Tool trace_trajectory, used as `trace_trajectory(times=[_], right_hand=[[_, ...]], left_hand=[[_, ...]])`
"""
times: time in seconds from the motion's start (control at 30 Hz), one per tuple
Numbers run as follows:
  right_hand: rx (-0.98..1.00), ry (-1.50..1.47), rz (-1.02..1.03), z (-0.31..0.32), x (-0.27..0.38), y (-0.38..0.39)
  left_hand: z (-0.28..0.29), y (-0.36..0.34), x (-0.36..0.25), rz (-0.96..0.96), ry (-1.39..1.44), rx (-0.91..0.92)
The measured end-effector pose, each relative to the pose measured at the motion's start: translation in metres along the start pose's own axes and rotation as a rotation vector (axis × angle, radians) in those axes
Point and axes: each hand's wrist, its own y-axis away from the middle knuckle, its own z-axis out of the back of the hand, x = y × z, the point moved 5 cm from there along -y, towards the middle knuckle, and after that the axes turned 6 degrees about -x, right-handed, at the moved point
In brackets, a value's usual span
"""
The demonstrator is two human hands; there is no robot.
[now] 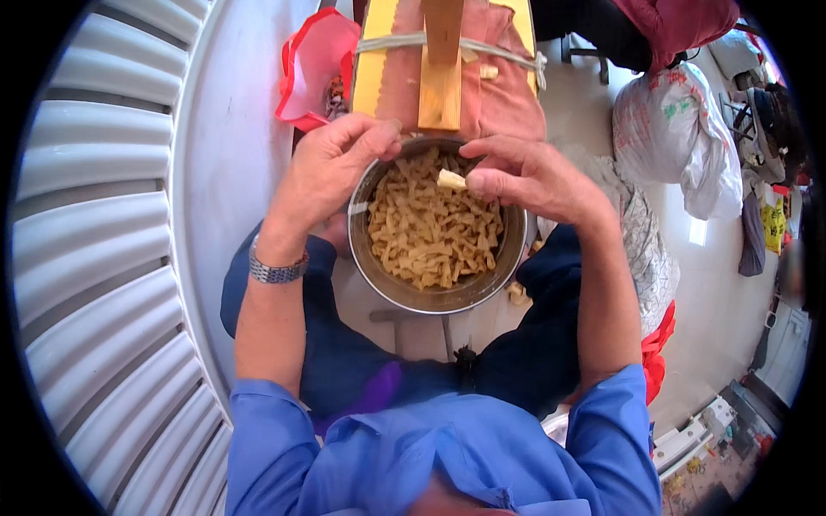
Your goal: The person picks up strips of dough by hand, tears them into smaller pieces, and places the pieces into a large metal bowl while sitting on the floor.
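A round metal basin [368, 280] stands between my knees, filled with many pale yellow-brown strips [430, 225] of an unclear kind. Above its right side my right hand [538, 182] holds a short pale yellow piece [452, 180] at the thumb tip, the index finger reaching out above it. My left hand [337, 159], with a metal watch on the wrist, hovers over the basin's upper left rim. Its thumb and fingers are pressed together, and whatever they may hold is hidden. Just beyond the basin lies a pink cloth [508, 103] on a yellow board, with a wooden bar [440, 95] over it.
A pale cord [400, 40] crosses the cloth, and a small pale piece [489, 72] lies there. At the left are a red bag [314, 64] and a white slatted bench [95, 219]. A stuffed white plastic bag [675, 138] stands at right, near a person's dark red clothing [688, 26].
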Motion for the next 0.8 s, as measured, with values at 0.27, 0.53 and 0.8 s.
trace_trajectory(times=[0.27,0.53,0.8], right_hand=[[-0.234,0.177,-0.013,0.015,-0.006,0.014],[-0.550,0.054,0.219,0.053,-0.020,0.082],[-0.768,-0.978,0.422,0.031,-0.108,0.278]], left_hand=[[0.015,0.009,0.009,0.038,-0.041,0.041],[0.014,0.016,-0.008,0.027,-0.207,0.020],[0.021,0.104,0.004,0.052,-0.304,0.025]])
